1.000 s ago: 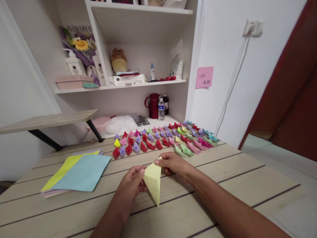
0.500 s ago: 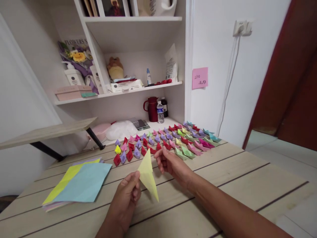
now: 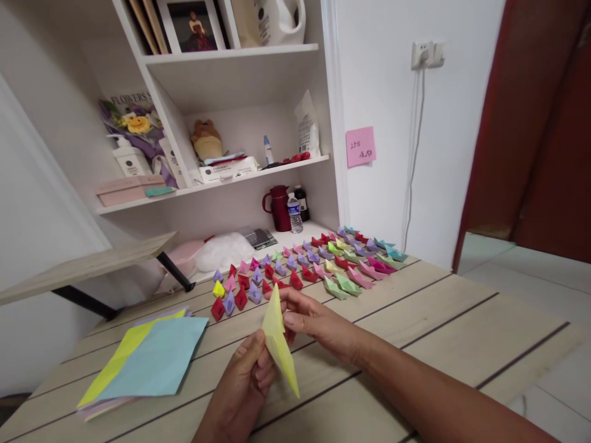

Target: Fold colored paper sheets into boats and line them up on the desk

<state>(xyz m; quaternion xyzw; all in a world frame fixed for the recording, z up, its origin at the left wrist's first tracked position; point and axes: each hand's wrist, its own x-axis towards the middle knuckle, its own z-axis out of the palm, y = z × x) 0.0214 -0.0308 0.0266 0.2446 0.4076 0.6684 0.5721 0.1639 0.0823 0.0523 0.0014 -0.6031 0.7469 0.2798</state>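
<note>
A pale yellow sheet of folded paper (image 3: 279, 346), pointed at top and bottom, is held upright above the table. My left hand (image 3: 247, 376) pinches its left edge between thumb and fingers. On the other side, my right hand (image 3: 321, 323) has its thumb at the paper's right edge, and its fingers reach behind the upper part, partly hidden. Beyond my hands stand rows of small folded paper boats (image 3: 342, 263) in red, purple, pink, green and blue. To the left lies a stack of coloured paper (image 3: 152, 363), with light blue and yellow sheets on top.
The slatted wooden table (image 3: 415, 344) meets a white shelf unit (image 3: 240, 58) at the back. A dark red jug (image 3: 280, 209) and a water bottle (image 3: 294, 214) stand behind the boats. A raised wooden shelf (image 3: 87, 264) is at the left. A pink note (image 3: 361, 147) hangs on the wall.
My right hand has moved left and in to the yellow paper, its fingers now behind it. My left hand keeps its pinch. The camera view has shifted slightly.
</note>
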